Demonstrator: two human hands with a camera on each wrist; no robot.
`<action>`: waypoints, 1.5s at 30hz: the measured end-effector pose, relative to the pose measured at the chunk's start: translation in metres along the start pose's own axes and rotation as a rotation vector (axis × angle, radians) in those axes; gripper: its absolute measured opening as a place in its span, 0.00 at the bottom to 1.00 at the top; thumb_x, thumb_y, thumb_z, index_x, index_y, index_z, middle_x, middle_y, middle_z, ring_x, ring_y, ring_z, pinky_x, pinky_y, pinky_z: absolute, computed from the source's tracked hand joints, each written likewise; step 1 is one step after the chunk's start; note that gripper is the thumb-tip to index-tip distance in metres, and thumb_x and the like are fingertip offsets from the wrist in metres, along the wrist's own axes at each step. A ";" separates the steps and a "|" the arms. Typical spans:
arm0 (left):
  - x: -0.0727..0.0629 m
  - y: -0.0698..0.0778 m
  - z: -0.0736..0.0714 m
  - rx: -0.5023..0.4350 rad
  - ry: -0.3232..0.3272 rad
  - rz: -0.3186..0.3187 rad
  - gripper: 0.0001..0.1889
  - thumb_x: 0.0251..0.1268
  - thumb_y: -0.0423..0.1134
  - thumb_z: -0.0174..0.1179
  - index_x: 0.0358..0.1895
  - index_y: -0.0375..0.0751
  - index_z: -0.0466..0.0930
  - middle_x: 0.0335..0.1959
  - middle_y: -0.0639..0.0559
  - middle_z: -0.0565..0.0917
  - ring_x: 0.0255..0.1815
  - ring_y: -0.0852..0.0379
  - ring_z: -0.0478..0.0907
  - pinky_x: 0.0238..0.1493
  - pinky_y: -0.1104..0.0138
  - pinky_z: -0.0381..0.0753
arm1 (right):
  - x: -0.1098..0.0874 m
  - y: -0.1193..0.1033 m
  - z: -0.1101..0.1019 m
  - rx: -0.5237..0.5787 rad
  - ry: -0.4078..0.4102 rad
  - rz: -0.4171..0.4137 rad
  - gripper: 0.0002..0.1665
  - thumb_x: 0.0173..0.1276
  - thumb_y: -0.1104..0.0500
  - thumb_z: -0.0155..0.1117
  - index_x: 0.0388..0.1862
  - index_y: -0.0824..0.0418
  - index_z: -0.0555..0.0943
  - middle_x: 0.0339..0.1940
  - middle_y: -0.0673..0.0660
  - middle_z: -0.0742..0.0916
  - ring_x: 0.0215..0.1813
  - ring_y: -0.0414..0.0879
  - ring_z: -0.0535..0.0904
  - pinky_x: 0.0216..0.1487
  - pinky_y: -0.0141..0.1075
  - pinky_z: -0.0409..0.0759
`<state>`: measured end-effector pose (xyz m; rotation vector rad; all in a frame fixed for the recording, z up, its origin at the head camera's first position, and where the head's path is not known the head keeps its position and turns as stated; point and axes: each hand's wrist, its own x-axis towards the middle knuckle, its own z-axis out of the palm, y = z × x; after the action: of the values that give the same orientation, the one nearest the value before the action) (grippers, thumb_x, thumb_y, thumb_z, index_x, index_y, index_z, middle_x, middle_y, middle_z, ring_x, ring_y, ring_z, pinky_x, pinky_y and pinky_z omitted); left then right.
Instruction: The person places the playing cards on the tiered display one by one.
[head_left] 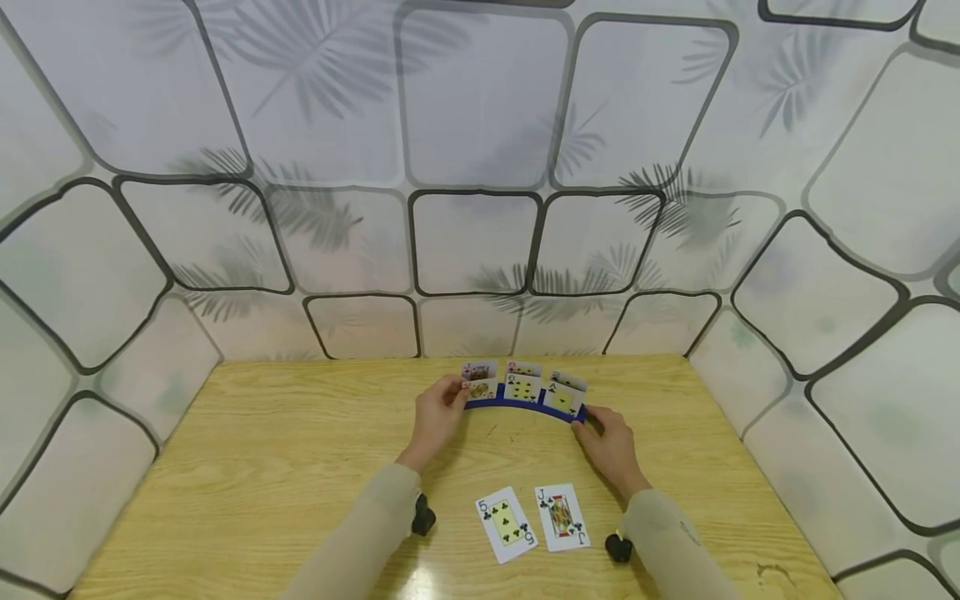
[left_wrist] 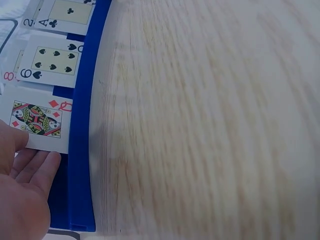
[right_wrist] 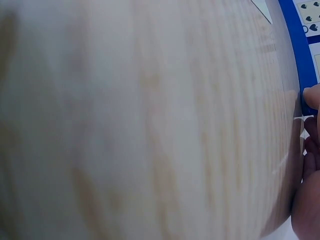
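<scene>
A curved blue card holder (head_left: 517,403) stands on the table with playing cards in two rows. My left hand (head_left: 438,414) is at its left end and pinches the edge of the queen of diamonds (left_wrist: 36,119), which sits in the front row. Beside that card are the six of spades (left_wrist: 54,60) and the ace of clubs (left_wrist: 70,14). A jack (head_left: 480,369), a red eight (left_wrist: 12,70) and a two (head_left: 567,381) show partly behind them. At the holder's right end, my right hand (head_left: 611,446) grips the blue rail, its thumb on the front; the other fingers are partly hidden.
Face up on the wooden table (head_left: 300,467), nearer to me, lie the five of clubs (head_left: 506,525) and the jack of clubs (head_left: 562,517), between my forearms. A patterned wall (head_left: 480,242) encloses the table at the back and both sides.
</scene>
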<state>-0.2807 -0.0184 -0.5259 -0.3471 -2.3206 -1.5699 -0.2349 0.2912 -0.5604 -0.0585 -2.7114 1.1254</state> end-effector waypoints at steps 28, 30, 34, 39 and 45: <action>0.001 -0.004 0.000 0.030 -0.017 -0.016 0.06 0.73 0.30 0.65 0.47 0.35 0.88 0.41 0.41 0.91 0.42 0.46 0.90 0.44 0.60 0.91 | 0.002 -0.002 0.001 -0.003 0.011 0.001 0.29 0.76 0.56 0.68 0.70 0.70 0.77 0.70 0.71 0.81 0.75 0.67 0.73 0.79 0.61 0.67; 0.001 -0.004 0.000 0.036 -0.013 -0.010 0.06 0.73 0.30 0.66 0.47 0.35 0.88 0.41 0.41 0.92 0.41 0.46 0.90 0.43 0.60 0.91 | 0.002 -0.002 0.001 -0.001 0.011 0.000 0.29 0.76 0.56 0.68 0.70 0.70 0.77 0.70 0.72 0.81 0.74 0.67 0.73 0.79 0.61 0.67; 0.001 -0.004 0.001 0.054 -0.007 -0.010 0.06 0.72 0.29 0.67 0.47 0.34 0.88 0.41 0.41 0.92 0.40 0.46 0.90 0.43 0.60 0.91 | 0.001 -0.003 0.001 -0.002 0.009 -0.003 0.29 0.76 0.57 0.68 0.70 0.70 0.77 0.70 0.72 0.81 0.74 0.67 0.73 0.78 0.61 0.68; 0.001 -0.003 0.001 0.067 -0.004 -0.006 0.07 0.72 0.29 0.67 0.48 0.33 0.88 0.40 0.40 0.91 0.40 0.46 0.90 0.43 0.58 0.91 | 0.001 -0.001 0.001 -0.009 0.005 0.005 0.29 0.76 0.56 0.67 0.70 0.70 0.77 0.70 0.71 0.80 0.75 0.67 0.73 0.79 0.61 0.67; -0.001 -0.002 0.001 0.075 -0.001 0.002 0.07 0.71 0.29 0.67 0.48 0.32 0.87 0.40 0.39 0.91 0.40 0.46 0.90 0.44 0.56 0.91 | 0.002 0.000 0.001 -0.001 -0.011 0.020 0.30 0.77 0.54 0.67 0.71 0.69 0.77 0.71 0.71 0.80 0.76 0.66 0.72 0.80 0.60 0.66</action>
<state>-0.2808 -0.0180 -0.5277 -0.3319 -2.3716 -1.4772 -0.2367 0.2911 -0.5606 -0.0801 -2.7275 1.1328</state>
